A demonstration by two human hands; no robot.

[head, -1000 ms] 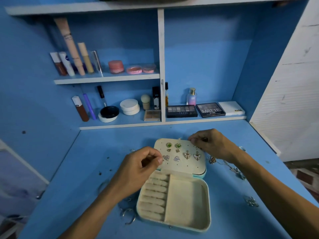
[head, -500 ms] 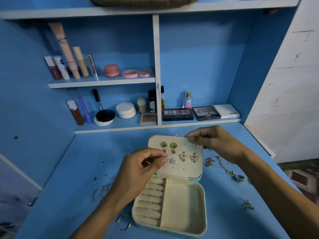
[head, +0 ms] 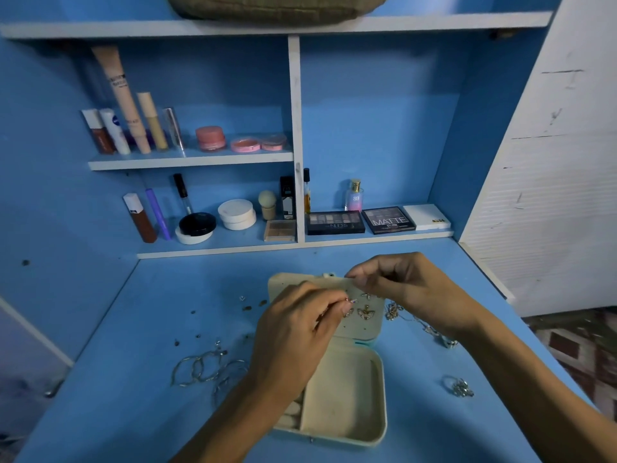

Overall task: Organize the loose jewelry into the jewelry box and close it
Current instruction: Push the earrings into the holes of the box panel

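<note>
Our jewelry box (head: 344, 399) lies open on the tabletop (head: 150, 312), winged earrings (head: 365, 311) pinned in its lid (head: 288, 287). Our left fingers (head: 334, 307) pinch a small earring (head: 351, 300) there; right fingers (head: 359, 277) pinch the lid's top edge.

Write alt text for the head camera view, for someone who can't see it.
Two hands work over an open cream jewelry box on a blue desk: the left hand pinches a small earring at the lid, whose top edge the right hand pinches. Bangles lie left of the box, a chain and ring right; cosmetics fill shelves behind.
</note>
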